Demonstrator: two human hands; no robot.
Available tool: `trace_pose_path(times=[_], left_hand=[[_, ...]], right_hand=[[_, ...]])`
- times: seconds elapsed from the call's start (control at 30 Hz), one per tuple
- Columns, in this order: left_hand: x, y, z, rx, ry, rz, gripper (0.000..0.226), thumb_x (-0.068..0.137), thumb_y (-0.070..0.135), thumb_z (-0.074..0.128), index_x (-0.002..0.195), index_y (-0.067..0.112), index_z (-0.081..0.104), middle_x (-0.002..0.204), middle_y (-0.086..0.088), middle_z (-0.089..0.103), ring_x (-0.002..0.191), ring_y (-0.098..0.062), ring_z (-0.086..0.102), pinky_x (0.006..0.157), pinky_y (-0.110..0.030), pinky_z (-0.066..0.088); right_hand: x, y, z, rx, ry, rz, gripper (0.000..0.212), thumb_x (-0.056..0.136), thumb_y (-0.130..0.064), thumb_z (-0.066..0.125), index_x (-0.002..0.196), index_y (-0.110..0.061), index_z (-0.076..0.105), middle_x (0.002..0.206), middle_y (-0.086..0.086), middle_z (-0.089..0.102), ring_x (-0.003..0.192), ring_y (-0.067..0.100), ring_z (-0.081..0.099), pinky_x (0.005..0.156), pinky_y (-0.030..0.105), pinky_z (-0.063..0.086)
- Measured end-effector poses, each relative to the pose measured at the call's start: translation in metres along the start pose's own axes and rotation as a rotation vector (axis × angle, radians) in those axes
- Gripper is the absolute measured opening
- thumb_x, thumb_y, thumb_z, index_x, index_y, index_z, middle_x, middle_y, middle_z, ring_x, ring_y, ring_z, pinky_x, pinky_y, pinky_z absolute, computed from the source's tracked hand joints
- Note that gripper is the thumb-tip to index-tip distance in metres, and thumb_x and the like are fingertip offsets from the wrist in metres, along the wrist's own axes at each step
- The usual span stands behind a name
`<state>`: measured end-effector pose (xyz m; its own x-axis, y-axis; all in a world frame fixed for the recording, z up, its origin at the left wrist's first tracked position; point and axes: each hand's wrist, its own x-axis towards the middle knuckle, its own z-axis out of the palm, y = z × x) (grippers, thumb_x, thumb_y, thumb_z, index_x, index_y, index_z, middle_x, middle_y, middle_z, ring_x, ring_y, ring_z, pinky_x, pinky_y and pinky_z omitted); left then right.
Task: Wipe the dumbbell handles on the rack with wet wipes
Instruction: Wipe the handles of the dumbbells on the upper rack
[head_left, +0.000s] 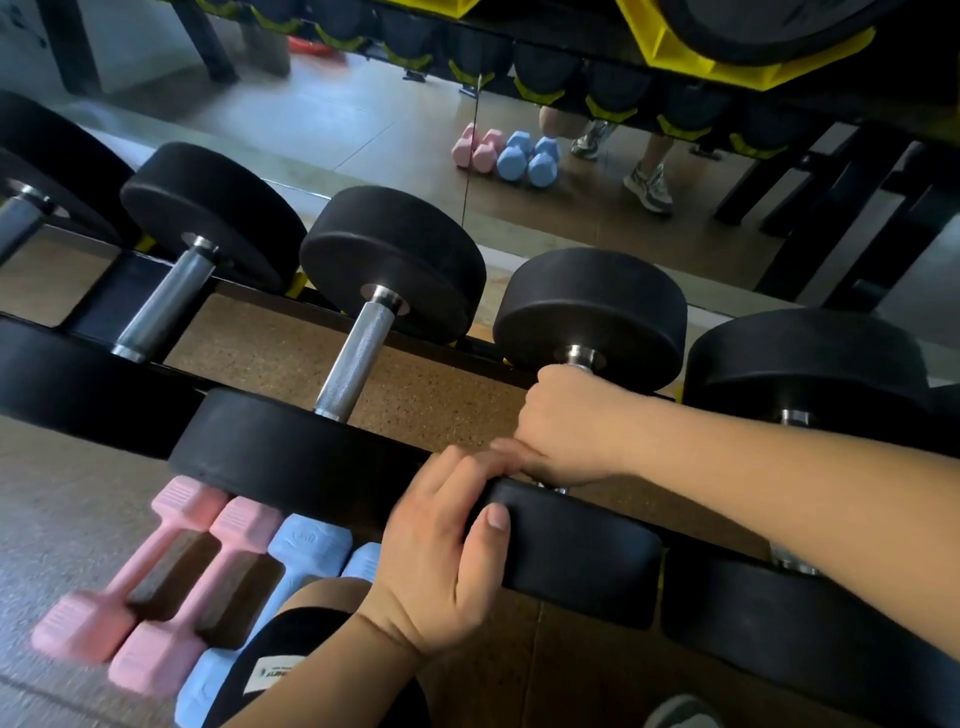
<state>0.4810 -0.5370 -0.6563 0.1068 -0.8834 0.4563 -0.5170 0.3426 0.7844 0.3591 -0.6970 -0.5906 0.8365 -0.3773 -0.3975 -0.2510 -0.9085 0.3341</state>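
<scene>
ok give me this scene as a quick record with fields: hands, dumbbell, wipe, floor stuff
right hand: grips the handle of a dumbbell on the rack
left hand: holds that dumbbell's near head
wipe: none visible; may be hidden under the right hand
neighbour handle: bare, untouched
floor: pink dumbbells, blue dumbbells
behind rack: mirror

Soft, even daylight; glare on the steel handle (358, 358); pink dumbbells (150, 577) below it motion-blurred; wide-angle bending at edges.
</scene>
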Motion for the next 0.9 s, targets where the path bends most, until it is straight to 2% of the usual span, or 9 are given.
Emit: trace_pose_path(times=[0.1,0.2,0.27,0.37,0.5,0.63,0.73,0.83,0.9], left_hand=[[0.000,-0.002,0.002,0.007,0.021,-0.019,0.045,0.104,0.046,0.030,0.119,0.021,0.065,0.103,0.006,0.059,0.093,-0.019,0.060,0.076,-0.042,0.048],[0.000,-0.003,0.004,0.017,0.037,-0.008,0.050,0.105,0.049,0.029,0.116,0.017,0.066,0.100,0.005,0.059,0.091,-0.018,0.059,0.075,-0.042,0.047],[0.001,-0.003,0.004,0.017,0.042,0.005,0.051,0.105,0.049,0.029,0.116,0.016,0.066,0.100,0.005,0.059,0.090,-0.017,0.059,0.075,-0.042,0.047],[0.001,-0.002,0.005,0.013,0.048,0.005,0.045,0.104,0.043,0.032,0.116,0.017,0.066,0.100,0.006,0.059,0.091,-0.016,0.059,0.074,-0.041,0.047],[0.000,0.001,0.001,-0.019,0.037,0.020,0.039,0.101,0.035,0.035,0.119,0.019,0.065,0.110,0.008,0.062,0.099,-0.019,0.062,0.081,-0.042,0.049],[0.000,-0.002,0.003,-0.007,0.015,0.000,0.047,0.104,0.045,0.030,0.119,0.019,0.067,0.104,0.004,0.062,0.094,-0.019,0.060,0.078,-0.043,0.047],[-0.001,-0.004,0.004,0.005,0.046,0.003,0.055,0.105,0.051,0.026,0.116,0.017,0.067,0.099,0.004,0.059,0.090,-0.018,0.059,0.075,-0.042,0.046],[-0.001,-0.005,0.006,0.011,0.069,0.010,0.054,0.105,0.050,0.027,0.116,0.015,0.067,0.098,0.004,0.059,0.089,-0.016,0.058,0.074,-0.040,0.046],[0.000,-0.004,0.007,0.011,0.075,0.010,0.054,0.105,0.050,0.027,0.116,0.015,0.067,0.098,0.005,0.058,0.090,-0.015,0.058,0.074,-0.039,0.046]], right_hand=[[-0.038,0.016,0.041,0.115,0.390,-0.132,0.046,0.111,-0.046,0.029,0.111,-0.024,0.070,0.107,-0.004,0.066,0.107,0.020,0.059,0.111,0.042,0.038],[-0.061,0.031,0.067,0.124,0.471,-0.145,0.049,0.111,-0.044,0.039,0.150,-0.018,0.052,0.153,0.002,0.052,0.150,0.022,0.036,0.127,0.047,0.021],[-0.054,0.030,0.063,0.148,0.495,-0.129,0.046,0.110,-0.043,0.038,0.141,-0.018,0.062,0.143,0.002,0.060,0.143,0.024,0.046,0.125,0.048,0.025],[-0.015,0.012,0.022,0.106,0.293,0.014,0.065,0.110,-0.050,0.020,0.089,-0.024,0.076,0.088,-0.004,0.071,0.090,0.021,0.065,0.099,0.043,0.044],[0.023,-0.008,-0.004,-0.107,-0.201,0.041,0.044,0.104,-0.045,0.033,0.089,-0.019,0.065,0.097,0.003,0.072,0.086,0.024,0.065,0.076,0.040,0.051],[-0.019,-0.002,0.008,0.002,0.107,-0.091,0.058,0.107,-0.047,0.015,0.099,-0.024,0.067,0.101,-0.004,0.069,0.099,0.020,0.061,0.102,0.039,0.042],[-0.059,0.020,0.040,0.204,0.395,-0.205,0.045,0.112,-0.042,0.033,0.138,-0.021,0.063,0.139,-0.003,0.061,0.138,0.017,0.049,0.124,0.040,0.028],[-0.069,0.038,0.058,0.219,0.430,-0.127,0.051,0.110,-0.039,0.043,0.155,-0.016,0.045,0.162,0.000,0.041,0.155,0.015,0.026,0.127,0.044,0.024],[-0.056,0.037,0.052,0.204,0.437,-0.010,0.053,0.109,-0.046,0.040,0.152,-0.015,0.051,0.157,0.002,0.049,0.152,0.016,0.033,0.127,0.042,0.022]])
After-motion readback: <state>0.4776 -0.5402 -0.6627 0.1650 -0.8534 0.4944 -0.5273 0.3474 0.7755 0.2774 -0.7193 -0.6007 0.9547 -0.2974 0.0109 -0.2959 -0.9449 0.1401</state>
